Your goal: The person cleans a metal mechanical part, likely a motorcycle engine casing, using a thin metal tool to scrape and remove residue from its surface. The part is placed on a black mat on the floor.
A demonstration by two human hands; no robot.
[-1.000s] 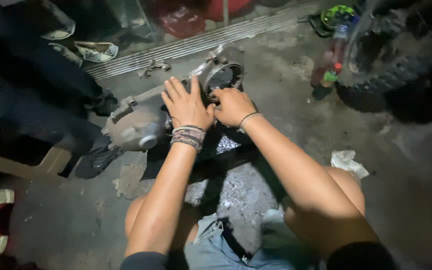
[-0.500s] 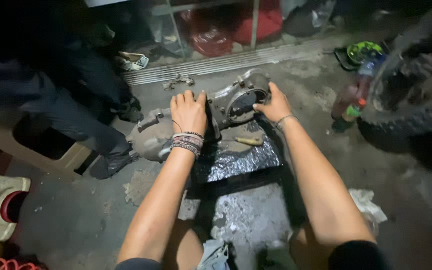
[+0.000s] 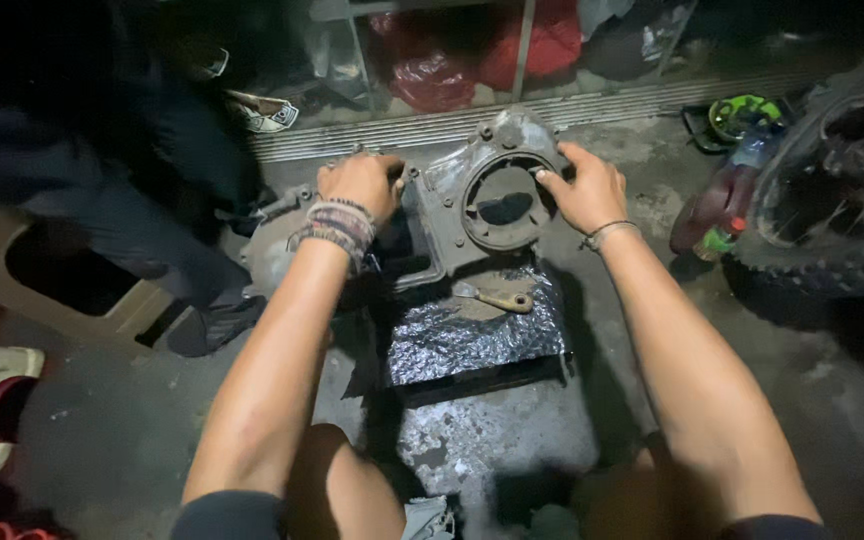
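Observation:
A grimy grey metal engine case (image 3: 472, 195) with a big round opening rests on the concrete floor. My left hand (image 3: 360, 183), with woven bands at the wrist, grips the case's left end. My right hand (image 3: 582, 188), with a thin bracelet, holds the case's right rim beside the round opening. Just in front of the case a wrench (image 3: 497, 297) lies on a crumpled, shiny black oily sheet (image 3: 472, 335).
Another person's dark-clothed legs (image 3: 122, 200) stand at the left by a pale plastic stool (image 3: 32, 280). A knobby tyre (image 3: 832, 260) and a bottle (image 3: 722, 235) sit at the right. A metal floor track (image 3: 552, 110) runs behind, with red bags (image 3: 542, 45) beyond.
The view has closed in on the engine case. My hands have spread apart: the left stays on the left end, the right has moved to the case's right rim.

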